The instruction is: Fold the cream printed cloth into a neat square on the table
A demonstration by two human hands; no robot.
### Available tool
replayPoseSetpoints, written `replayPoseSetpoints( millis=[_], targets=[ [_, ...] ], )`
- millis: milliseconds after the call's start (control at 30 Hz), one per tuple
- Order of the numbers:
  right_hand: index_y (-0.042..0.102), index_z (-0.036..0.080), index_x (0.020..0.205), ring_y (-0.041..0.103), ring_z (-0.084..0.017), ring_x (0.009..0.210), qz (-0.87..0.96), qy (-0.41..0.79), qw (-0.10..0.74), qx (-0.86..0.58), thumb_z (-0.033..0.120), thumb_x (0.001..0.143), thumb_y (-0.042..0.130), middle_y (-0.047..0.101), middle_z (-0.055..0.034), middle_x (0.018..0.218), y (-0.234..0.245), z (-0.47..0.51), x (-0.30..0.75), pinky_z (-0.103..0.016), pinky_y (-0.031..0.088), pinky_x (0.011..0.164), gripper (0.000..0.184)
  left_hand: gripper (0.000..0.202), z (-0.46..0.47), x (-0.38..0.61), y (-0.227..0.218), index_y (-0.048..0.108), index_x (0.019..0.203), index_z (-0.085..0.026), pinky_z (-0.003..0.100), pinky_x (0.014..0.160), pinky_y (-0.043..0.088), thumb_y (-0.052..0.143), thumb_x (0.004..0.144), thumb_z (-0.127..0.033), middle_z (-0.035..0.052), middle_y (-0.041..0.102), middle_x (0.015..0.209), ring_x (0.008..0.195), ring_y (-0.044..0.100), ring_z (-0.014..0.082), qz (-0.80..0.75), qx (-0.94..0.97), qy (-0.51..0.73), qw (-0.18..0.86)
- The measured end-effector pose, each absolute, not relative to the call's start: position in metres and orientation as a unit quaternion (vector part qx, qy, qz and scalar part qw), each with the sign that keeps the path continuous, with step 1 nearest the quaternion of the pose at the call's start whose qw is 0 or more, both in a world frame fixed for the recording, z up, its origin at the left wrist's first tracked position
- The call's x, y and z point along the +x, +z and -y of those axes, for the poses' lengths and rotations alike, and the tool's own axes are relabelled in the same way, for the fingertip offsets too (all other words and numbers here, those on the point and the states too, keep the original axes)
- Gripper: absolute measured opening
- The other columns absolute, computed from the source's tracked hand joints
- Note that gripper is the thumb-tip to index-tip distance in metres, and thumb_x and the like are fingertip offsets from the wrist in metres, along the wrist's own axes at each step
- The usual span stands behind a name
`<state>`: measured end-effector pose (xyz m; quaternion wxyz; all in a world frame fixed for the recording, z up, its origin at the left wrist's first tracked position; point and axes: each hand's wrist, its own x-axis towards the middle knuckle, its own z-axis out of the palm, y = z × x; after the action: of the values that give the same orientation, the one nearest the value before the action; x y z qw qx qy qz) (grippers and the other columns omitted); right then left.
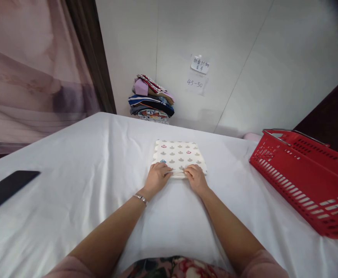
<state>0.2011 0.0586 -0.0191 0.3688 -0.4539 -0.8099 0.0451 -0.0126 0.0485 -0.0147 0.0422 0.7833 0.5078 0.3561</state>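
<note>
A folded cream cloth (180, 154) printed with grey, red and blue motifs lies flat on the white-covered table in front of me. At its near left corner my left hand (158, 175) pinches the near edge between thumb and fingers. My right hand (196, 177) grips the same edge a short way to the right. Folded layers show along the edge between the two hands. A silver bracelet (140, 198) circles my left wrist.
A red plastic basket (304, 181) with metal handles stands on the right. On the left lies a dark flat object (9, 189). Behind the table's far edge rises a stack of folded fabrics (151, 98). Handwritten paper signs (200, 64) hang on the wall; a pink curtain (32, 77) hangs at left.
</note>
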Motion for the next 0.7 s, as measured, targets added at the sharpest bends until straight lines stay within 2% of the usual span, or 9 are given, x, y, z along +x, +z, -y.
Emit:
replayPoseSetpoints(
  millis=[400,533,700],
  targets=[
    [0.067,0.022,0.087,0.053,-0.020,0.086,0.837,0.009,0.347,-0.423,0.019,0.091,0.049,0.063,-0.0044,0.089,-0.0181,-0.0561,0.2056,-0.035,0.039,0.079,0.019,0.018,-0.0478,-0.0109,-0.0112,0.068,0.081,-0.024,0.037,0.082,0.040,0.052,0.089,-0.025,0.0018,0.065,0.085,0.086,0.055,0.0192,-0.499,0.786,0.360,0.061],
    [0.068,0.022,0.090,0.054,-0.020,0.087,0.844,0.016,0.335,-0.419,0.023,0.089,0.057,0.063,-0.0045,0.091,-0.0189,-0.0573,0.2074,-0.036,0.040,0.080,0.011,0.020,-0.0471,-0.0112,-0.0092,0.067,0.082,-0.023,0.036,0.082,0.039,0.049,0.091,-0.024,0.0023,0.064,0.085,0.086,0.054,0.0192,-0.487,0.793,0.362,0.053],
    [0.069,0.023,0.091,0.054,-0.020,0.088,0.841,0.010,0.333,-0.426,0.023,0.090,0.055,0.063,-0.0043,0.091,-0.0197,-0.0579,0.2070,-0.036,0.041,0.080,0.014,0.017,-0.0465,-0.0122,-0.0098,0.067,0.083,-0.022,0.037,0.082,0.040,0.051,0.090,-0.023,0.0032,0.064,0.086,0.086,0.054,0.0196,-0.473,0.809,0.347,0.034]
  ],
)
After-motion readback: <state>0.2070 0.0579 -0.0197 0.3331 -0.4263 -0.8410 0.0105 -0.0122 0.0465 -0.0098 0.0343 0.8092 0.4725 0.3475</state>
